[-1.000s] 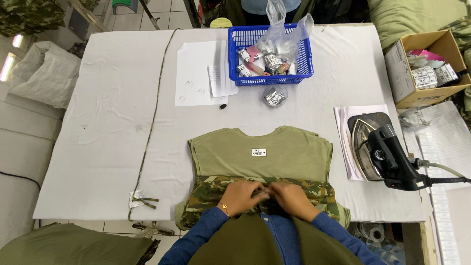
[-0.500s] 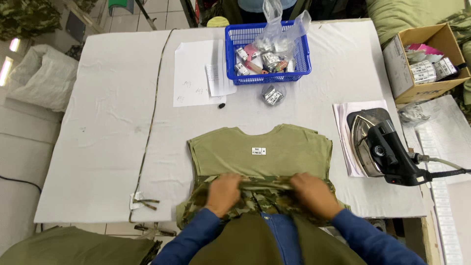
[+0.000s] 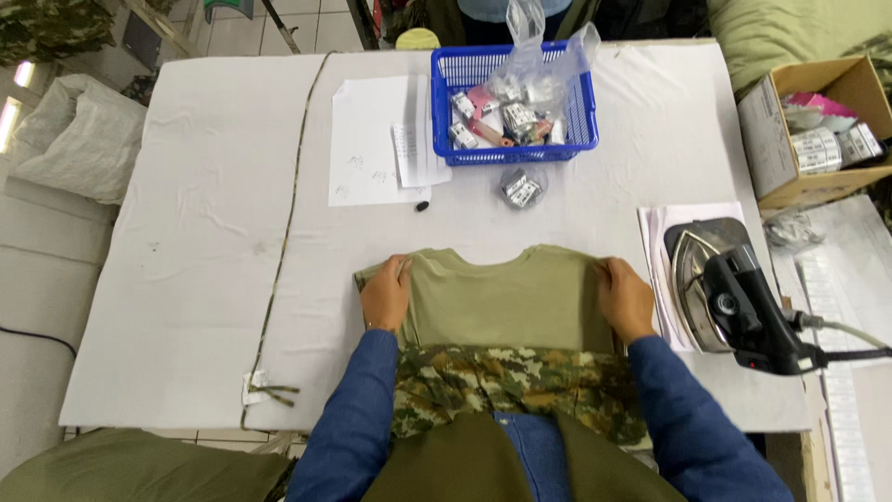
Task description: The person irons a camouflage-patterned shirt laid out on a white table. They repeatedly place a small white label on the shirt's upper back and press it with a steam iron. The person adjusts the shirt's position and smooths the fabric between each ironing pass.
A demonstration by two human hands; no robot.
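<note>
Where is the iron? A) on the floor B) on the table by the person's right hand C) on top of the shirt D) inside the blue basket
B: the iron lies on the white table, just beside the right hand, apart from the olive shirt.

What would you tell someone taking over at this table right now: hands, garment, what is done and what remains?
Left hand: flat on the left edge of the olive shirt, fingers toward the shoulder.
Right hand: flat on its right edge.
The shirt lies on the white table, collar away from the person; its camouflage lower part hangs over the near edge.
Iron rests on its pad to the right; blue basket and paper sheets sit farther back.
Done: the sides look folded in.
Left: the lower part is not folded up.
</note>
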